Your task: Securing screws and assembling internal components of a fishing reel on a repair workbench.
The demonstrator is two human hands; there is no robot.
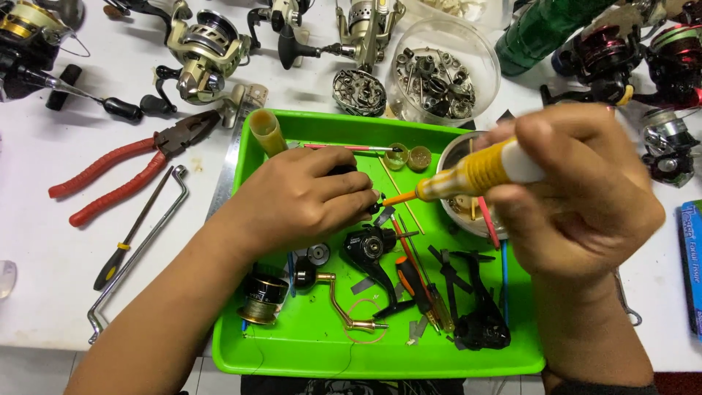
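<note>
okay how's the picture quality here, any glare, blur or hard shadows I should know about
Head view: even, bright light; soft shadows only, under the left hand on the green tray. The white table looks a bit washed out. The right hand and its yellow bottle sit close to the lens and look slightly soft; the pliers look sharp. Edges bow a little.

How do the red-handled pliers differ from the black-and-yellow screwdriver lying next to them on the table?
The pliers have two red handles spread apart; the screwdriver has one black-and-yellow handle. The pliers end in broad jaws, the screwdriver in a thin shaft. Both lie untouched on the white table, left of the green tray.
</note>
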